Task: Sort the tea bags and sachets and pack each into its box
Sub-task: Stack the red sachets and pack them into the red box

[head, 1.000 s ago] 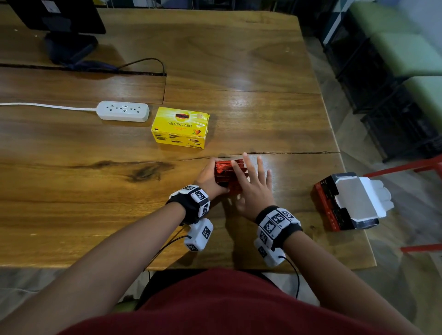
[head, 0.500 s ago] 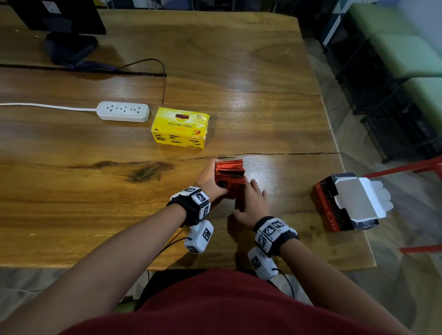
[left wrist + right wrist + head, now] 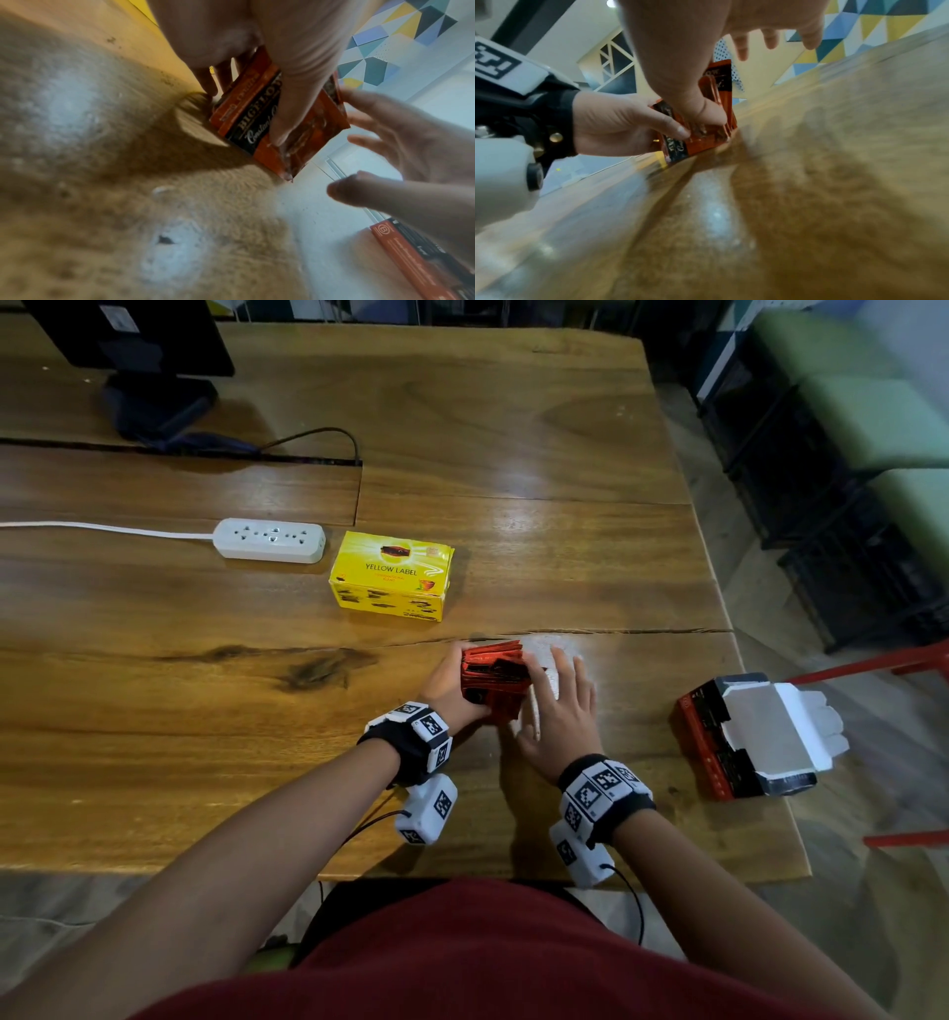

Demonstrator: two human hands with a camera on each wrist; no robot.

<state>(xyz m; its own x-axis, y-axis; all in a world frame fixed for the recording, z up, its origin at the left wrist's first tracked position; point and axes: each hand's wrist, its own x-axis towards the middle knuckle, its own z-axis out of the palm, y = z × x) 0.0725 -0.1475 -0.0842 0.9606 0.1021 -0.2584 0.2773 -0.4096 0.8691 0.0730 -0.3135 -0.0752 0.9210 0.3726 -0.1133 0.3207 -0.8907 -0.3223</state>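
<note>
Wooden bench (image 3: 513, 428) w/ a long crack across the planks, geometric mural on the far wall in the wrist views. Stack of red sachets (image 3: 494, 677) stands on edge on the bench, near centre, just in front of the person.

Left hand (image 3: 452, 685) grips the stack from its left side; in the left wrist view the thumb lies across the front sachet's printed face & the other fingers curl behind. Right hand (image 3: 562, 711) is spread, fingers straight, flat against the stack's right side – holding nothing, just pressing/squaring. Thumb tip touches the lower front corner in the right wrist view.

Change: half a sec ago the right hand was curled low at the near end of the stack; now it's opened out & laid along the right flank again, much as it was a sec ago. Reads as repeated tapping to even the edges, i.e. sachets are gathered but not yet boxed.

Red box (image 3: 719, 742) sits open, white flap up, well apart to the right near the bench edge – prob. the target for this stack. Yellow box (image 3: 393, 575) is closed, beyond the hands, beside a white power strip (image 3: 269, 540); looks done already, though contents aren't visible.

Next likely: lift the squared stack over to the red box. Risk: loose sachets fanning out if the grip is one-handed.
</note>
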